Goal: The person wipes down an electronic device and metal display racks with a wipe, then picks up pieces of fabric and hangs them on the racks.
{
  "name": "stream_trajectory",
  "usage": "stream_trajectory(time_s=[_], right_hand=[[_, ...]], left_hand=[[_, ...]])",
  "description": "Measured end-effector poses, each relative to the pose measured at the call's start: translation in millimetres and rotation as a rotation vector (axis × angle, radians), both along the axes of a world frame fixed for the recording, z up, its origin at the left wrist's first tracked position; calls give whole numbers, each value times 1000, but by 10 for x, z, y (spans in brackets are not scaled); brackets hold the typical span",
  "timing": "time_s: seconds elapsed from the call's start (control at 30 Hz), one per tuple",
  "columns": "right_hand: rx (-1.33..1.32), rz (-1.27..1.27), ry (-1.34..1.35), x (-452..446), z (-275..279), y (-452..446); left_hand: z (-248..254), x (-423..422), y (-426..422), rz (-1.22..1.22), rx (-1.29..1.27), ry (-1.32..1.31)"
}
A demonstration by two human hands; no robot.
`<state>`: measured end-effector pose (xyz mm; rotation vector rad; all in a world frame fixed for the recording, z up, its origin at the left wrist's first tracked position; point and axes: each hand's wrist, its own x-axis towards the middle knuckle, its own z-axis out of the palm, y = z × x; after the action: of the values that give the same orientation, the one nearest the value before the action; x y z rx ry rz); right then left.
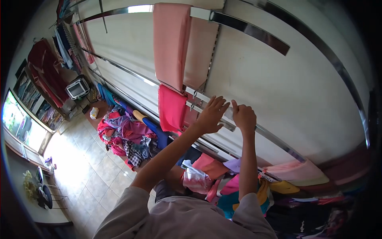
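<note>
My left hand (213, 115) lies over the middle metal rail (199, 99) with its fingers apart and pointing up to the right. Just right of it, my right hand (245, 116) has its fingers curled at the same rail, thumb raised; what it grips is hidden. Something pale and small (229, 114) shows between the two hands. Left of my hands, a bright pink folded cloth (171, 108) hangs from the rail. Above that, a light pink folded cloth (171, 44) hangs over the upper rail (123, 10).
A heap of mixed clothes (127, 129) lies at the left beside the tiled floor (93, 175). Coloured folded cloths (210, 165) are below my arms. A pale pink cloth (296, 172) hangs at lower right. A small screen (77, 88) and hanging garments (45, 71) stand farther back.
</note>
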<state>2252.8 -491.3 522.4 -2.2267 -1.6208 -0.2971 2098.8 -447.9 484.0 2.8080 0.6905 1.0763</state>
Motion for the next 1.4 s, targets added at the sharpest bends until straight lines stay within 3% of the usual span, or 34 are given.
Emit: stream_trajectory(time_s=[0.13, 0.17, 0.27, 0.3, 0.4, 0.43, 0.53, 0.6, 0.8, 1.0, 1.07, 1.17, 1.33, 1.4], right_hand=[[28, 31, -66, -69, 0, 60], [120, 74, -92, -107, 2, 114], [337, 201, -155, -280, -54, 271], [383, 238, -164, -356, -39, 355], [495, 217, -84, -526, 19, 606], [514, 174, -45, -572, 75, 714], [516, 129, -28, -875, 287, 1007], [533, 179, -60, -1173, 326, 1211], [-297, 317, 97, -1352, -120, 1691], [-406, 296, 255, -1580, 194, 1519], [-244, 435, 152, -1577, 115, 1491], [-53, 354, 36, -1599, -132, 1484], [283, 384, 123, -1800, 33, 1331], [335, 363, 302, -1796, 60, 1332]], left_hand=[[39, -238, 75, -202, -154, -43], [71, -297, 125, -249, -295, -91], [314, -519, 248, -181, -353, -240], [392, -589, 311, -182, -237, -321], [634, -1001, 295, -195, -403, -326], [576, -1122, 329, -211, -325, -411], [370, -1530, 465, -310, -524, -536], [204, -1768, 518, -239, -642, -486], [-583, -2542, 380, -195, -794, -286], [-1512, -3435, 177, 40, -1146, -198], [-1602, -3542, 263, 34, -1135, -155], [-1519, -3479, 475, -10, -1089, -168], [-964, -3059, 909, -50, -877, -315], [-723, -2859, 1113, -13, -812, -420]])
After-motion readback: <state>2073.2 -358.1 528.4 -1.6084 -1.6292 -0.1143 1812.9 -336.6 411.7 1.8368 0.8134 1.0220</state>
